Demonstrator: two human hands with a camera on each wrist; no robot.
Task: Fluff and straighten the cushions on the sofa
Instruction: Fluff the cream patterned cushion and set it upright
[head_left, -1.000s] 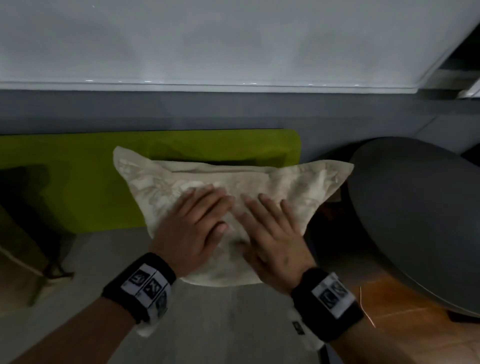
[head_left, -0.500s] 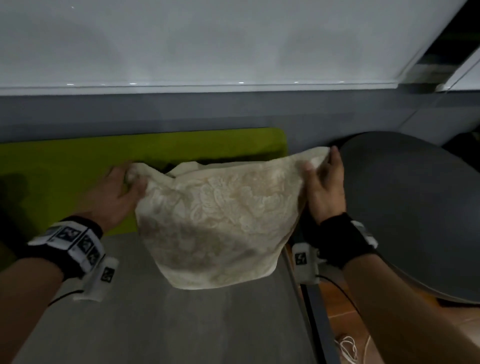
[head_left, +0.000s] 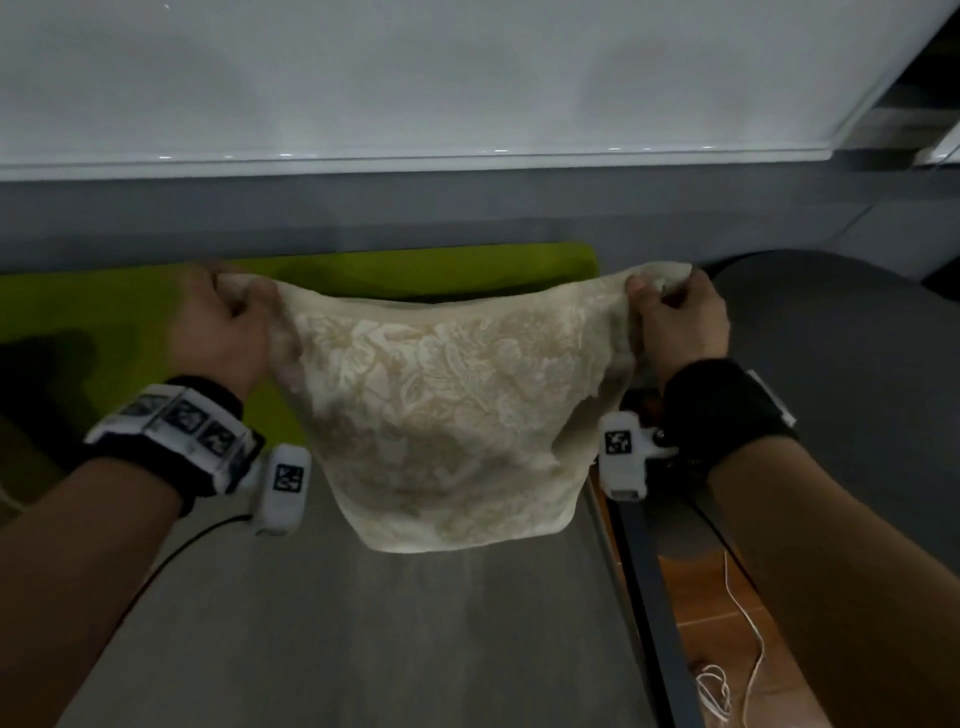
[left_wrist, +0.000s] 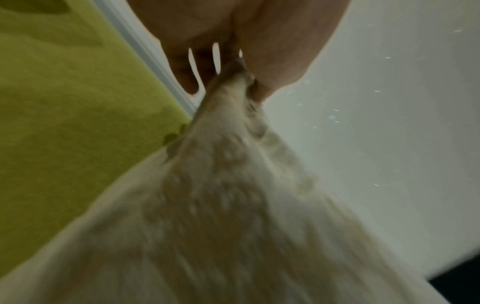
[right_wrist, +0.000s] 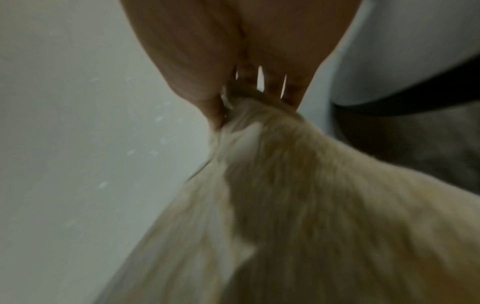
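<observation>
A cream cushion (head_left: 447, 415) with a floral weave hangs above the grey sofa seat (head_left: 363, 639), sagging between my two hands. My left hand (head_left: 228, 317) grips its upper left corner. The right hand (head_left: 670, 306) grips the upper right corner. In the left wrist view the fingers (left_wrist: 192, 67) and thumb pinch the bunched corner of the cushion (left_wrist: 233, 205). The right wrist view shows the same pinch on the other corner of the cushion (right_wrist: 298, 195) by the right hand (right_wrist: 249, 90). Behind the cushion a lime green cushion (head_left: 130, 322) leans on the sofa back.
A dark grey rounded armrest (head_left: 841, 374) rises at the right. Between it and the seat a gap shows orange floor (head_left: 727, 649) with a white cord (head_left: 748, 639). A pale wall (head_left: 467, 78) stands behind the sofa back.
Both hands went from pressing flat on the cushion to gripping its two upper corners. The cushion has been lifted off the seat and now hangs stretched between them.
</observation>
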